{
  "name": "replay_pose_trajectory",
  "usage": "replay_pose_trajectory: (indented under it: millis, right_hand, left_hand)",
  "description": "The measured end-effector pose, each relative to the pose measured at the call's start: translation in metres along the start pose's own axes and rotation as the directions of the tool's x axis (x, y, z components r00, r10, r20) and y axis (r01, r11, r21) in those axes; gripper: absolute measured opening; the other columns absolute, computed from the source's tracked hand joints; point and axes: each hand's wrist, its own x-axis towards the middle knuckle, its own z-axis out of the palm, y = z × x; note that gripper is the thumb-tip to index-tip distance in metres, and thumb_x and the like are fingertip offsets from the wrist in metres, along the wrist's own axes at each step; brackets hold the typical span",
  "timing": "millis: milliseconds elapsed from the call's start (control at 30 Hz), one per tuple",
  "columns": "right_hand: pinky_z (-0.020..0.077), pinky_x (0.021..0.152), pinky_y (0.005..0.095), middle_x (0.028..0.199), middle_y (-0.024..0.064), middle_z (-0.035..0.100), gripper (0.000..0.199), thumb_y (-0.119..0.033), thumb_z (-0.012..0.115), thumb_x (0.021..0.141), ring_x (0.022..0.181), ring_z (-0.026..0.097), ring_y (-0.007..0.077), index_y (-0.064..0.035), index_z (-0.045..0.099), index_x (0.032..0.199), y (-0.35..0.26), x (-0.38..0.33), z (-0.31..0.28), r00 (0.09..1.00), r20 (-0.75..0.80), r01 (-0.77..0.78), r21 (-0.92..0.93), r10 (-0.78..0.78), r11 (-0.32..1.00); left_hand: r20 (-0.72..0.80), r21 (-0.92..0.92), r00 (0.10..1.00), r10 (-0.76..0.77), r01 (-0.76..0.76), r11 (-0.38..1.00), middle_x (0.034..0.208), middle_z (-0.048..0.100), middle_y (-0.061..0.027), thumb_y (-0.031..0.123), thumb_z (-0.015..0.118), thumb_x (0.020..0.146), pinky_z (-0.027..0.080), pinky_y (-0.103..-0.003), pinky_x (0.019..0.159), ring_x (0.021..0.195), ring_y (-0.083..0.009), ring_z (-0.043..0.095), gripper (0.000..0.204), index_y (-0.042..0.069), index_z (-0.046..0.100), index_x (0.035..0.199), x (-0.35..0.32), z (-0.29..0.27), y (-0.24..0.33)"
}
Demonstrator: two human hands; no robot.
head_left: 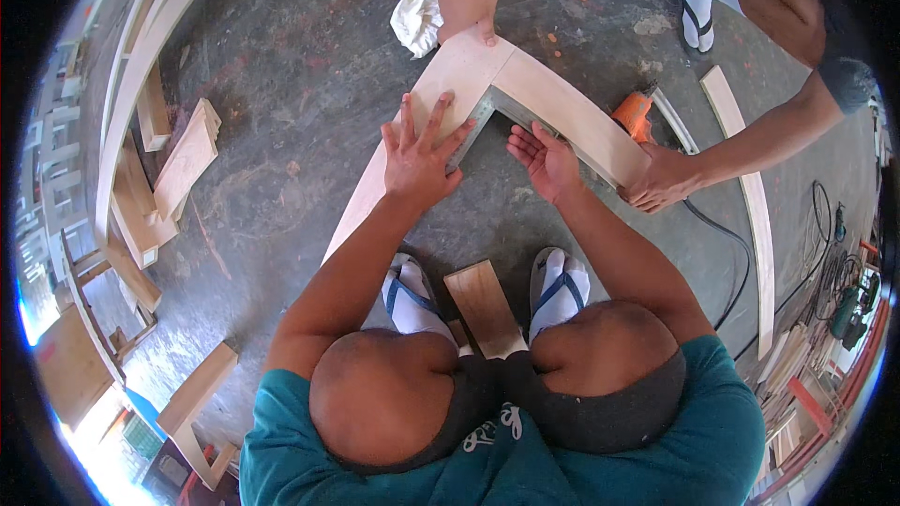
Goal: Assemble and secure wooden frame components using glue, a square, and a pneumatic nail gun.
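Two pale wooden boards meet at a corner in front of me: a long left board (373,178) and a shorter right board (572,117). My left hand (419,161) lies flat on the left board with its fingers spread. Along the inner corner runs a grey metal strip (480,122), which looks like a carpenter's square. My right hand (548,161) is inside the corner, palm turned up and fingers stretched, close to the right board's inner edge; whether it touches the metal is unclear. Another person's hand (467,11) presses on the corner, and a hand (653,180) grips the right board's end.
An orange power tool (634,116) with a hose lies beyond the right board. A white cloth (415,19) is near the corner. A curved wooden strip (755,234) lies to the right, wood pieces (187,157) to the left. A wood block (485,305) sits between my feet.
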Motion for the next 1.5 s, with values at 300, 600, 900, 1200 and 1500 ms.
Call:
replay_pose_trajectory:
  millis: [300, 600, 900, 1200, 1500]
  right_hand:
    - [0.0583, 0.087, 0.0411, 0.110, 0.0206, 0.066, 0.030, -0.016, 0.063, 0.097, 0.095, 0.067, 0.0295, 0.0020, 0.052, 0.118, 0.002, 0.002, 0.000, 1.000, -0.017, 0.004, 0.030, -0.003, 1.000]
    - [0.0580, 0.091, 0.0395, 0.105, 0.0153, 0.070, 0.022, -0.020, 0.062, 0.098, 0.096, 0.069, 0.0252, -0.0005, 0.062, 0.107, 0.002, 0.001, 0.000, 1.000, -0.019, -0.008, -0.004, 0.008, 1.000]
    - [0.0584, 0.091, 0.0403, 0.104, 0.0158, 0.070, 0.021, -0.018, 0.064, 0.097, 0.094, 0.069, 0.0255, -0.0016, 0.060, 0.110, 0.000, 0.003, -0.001, 1.000, 0.019, 0.013, 0.023, -0.013, 1.000]
    - [0.0587, 0.079, 0.0413, 0.104, 0.0173, 0.069, 0.058, -0.054, 0.066, 0.090, 0.087, 0.069, 0.0244, 0.0021, 0.063, 0.102, -0.050, -0.029, 0.024, 0.958, -0.185, -0.216, -0.968, 0.219, 0.130]
    - [0.0285, 0.110, 0.0672, 0.148, 0.0135, 0.039, 0.076, -0.055, 0.071, 0.081, 0.138, 0.037, 0.0326, -0.0099, 0.046, 0.137, -0.050, 0.000, 0.059, 0.620, 0.709, 0.103, -0.496, -0.334, -0.862]
  left_hand:
    - [-0.120, -0.166, 0.986, -0.112, 0.091, 0.982, 0.165, 0.014, -0.0090, 0.030, 0.079, 0.066, 0.030, -0.061, 0.107, 0.148, -0.0417, 0.020, 0.103, 0.032, 0.027, 0.155, -0.002, 0.008, -0.004]
    - [-0.061, -0.112, 0.973, -0.224, 0.217, 0.970, 0.163, 0.019, -0.0107, 0.045, 0.082, 0.059, 0.031, -0.054, 0.106, 0.143, -0.0384, 0.029, 0.110, 0.031, 0.030, 0.155, -0.009, 0.005, -0.006]
    - [-0.106, -0.125, 0.971, -0.215, 0.202, 0.971, 0.163, 0.020, -0.0091, 0.044, 0.080, 0.062, 0.029, -0.055, 0.108, 0.141, -0.0395, 0.029, 0.103, 0.034, 0.034, 0.153, -0.008, 0.010, -0.005]
    - [-0.122, -0.118, 0.979, -0.162, 0.148, 0.982, 0.161, 0.024, -0.0025, 0.039, 0.083, 0.059, 0.029, -0.062, 0.106, 0.142, -0.0438, 0.026, 0.099, 0.035, 0.041, 0.148, -0.009, 0.015, -0.003]
    - [-0.097, -0.136, 0.977, -0.188, 0.175, 0.975, 0.160, 0.024, -0.0031, 0.035, 0.081, 0.062, 0.026, -0.061, 0.111, 0.144, -0.0416, 0.024, 0.095, 0.032, 0.040, 0.148, -0.007, 0.008, 0.001]
